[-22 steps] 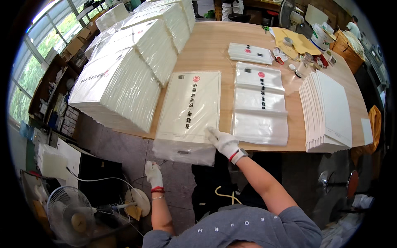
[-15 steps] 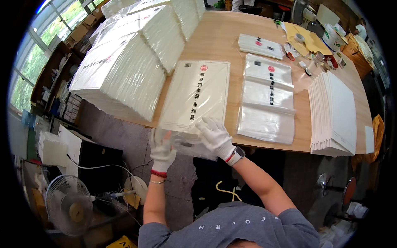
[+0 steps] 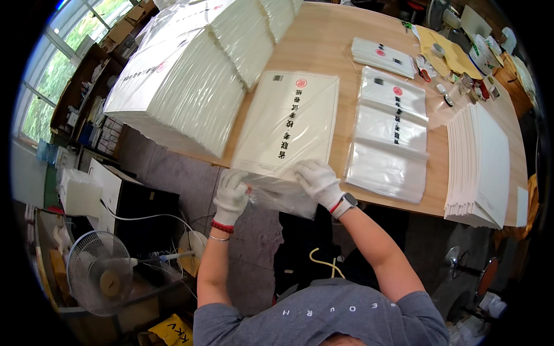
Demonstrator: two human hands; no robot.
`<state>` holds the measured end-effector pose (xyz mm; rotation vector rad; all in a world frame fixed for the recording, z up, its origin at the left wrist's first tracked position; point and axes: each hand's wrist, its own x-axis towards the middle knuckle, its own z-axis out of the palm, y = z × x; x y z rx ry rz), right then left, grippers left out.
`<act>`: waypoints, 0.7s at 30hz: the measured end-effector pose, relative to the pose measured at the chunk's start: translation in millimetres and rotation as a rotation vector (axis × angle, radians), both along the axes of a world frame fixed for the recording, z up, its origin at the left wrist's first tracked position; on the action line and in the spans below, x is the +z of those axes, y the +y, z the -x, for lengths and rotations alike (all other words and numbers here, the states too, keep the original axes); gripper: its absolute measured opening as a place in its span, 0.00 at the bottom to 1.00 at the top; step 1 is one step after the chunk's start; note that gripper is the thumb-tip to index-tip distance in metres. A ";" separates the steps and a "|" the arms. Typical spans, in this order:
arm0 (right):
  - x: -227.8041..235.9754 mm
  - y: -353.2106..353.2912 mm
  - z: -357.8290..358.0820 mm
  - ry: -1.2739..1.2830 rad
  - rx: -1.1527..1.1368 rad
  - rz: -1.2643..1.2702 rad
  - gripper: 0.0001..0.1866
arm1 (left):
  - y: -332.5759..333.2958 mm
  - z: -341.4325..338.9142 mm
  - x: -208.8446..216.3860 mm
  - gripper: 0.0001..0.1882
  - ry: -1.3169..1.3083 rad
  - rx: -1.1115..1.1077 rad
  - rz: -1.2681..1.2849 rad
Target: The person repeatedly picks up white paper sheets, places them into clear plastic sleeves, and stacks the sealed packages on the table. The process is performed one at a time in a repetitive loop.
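Pale wood-grain tabletop curves out before us, its near edge above a grey floor. We read the clock from the flat cream packet in clear plastic film, which lies at that edge with its loose film end overhanging. Our white-gloved left hand, at seven o'clock, curls its fingers at that film; we cannot tell whether they pinch it. Our white-gloved right hand, at five, touches the packet's near right corner; whether it grips, we cannot tell. At eight we see a round, wire-caged fan, below the tabletop. At three lie flat, clear plastic bags with red and black print, and past them a stack of white card sheets. At ten rises a tall block of film-wrapped paper. Farther off, at two, we find tan envelopes; farthest, at nine, framed windows.
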<state>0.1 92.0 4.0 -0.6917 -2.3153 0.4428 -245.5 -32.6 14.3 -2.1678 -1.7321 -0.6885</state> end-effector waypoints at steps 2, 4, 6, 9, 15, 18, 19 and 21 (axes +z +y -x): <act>-0.6 0.9 0.5 -0.001 0.001 -0.006 0.10 | -1.1 0.3 -6.9 0.14 -0.065 0.064 -0.029; -2.9 -0.8 1.7 0.013 -0.017 0.002 0.10 | -0.4 1.2 -11.2 0.13 -0.097 0.089 -0.025; -3.0 -1.1 2.9 0.019 -0.026 0.000 0.09 | 3.8 4.1 -13.6 0.13 -0.094 0.078 0.004; -2.7 -2.4 3.3 0.017 -0.036 -0.008 0.09 | 7.4 5.0 -4.2 0.11 -0.007 0.058 0.040; -5.0 -2.5 4.9 0.052 -0.054 -0.028 0.07 | -4.9 23.8 -10.5 0.09 0.035 0.404 -0.073; -4.5 -2.8 6.2 0.077 -0.063 -0.045 0.07 | -38.8 13.3 -37.2 0.07 -0.153 0.723 0.244; -6.7 -3.1 6.1 0.075 -0.064 -0.043 0.07 | -49.2 8.6 -38.1 0.07 -0.235 0.812 0.309; -7.1 -4.9 7.7 0.066 -0.061 -0.050 0.07 | -72.3 -6.1 -33.3 0.06 -0.404 0.997 0.445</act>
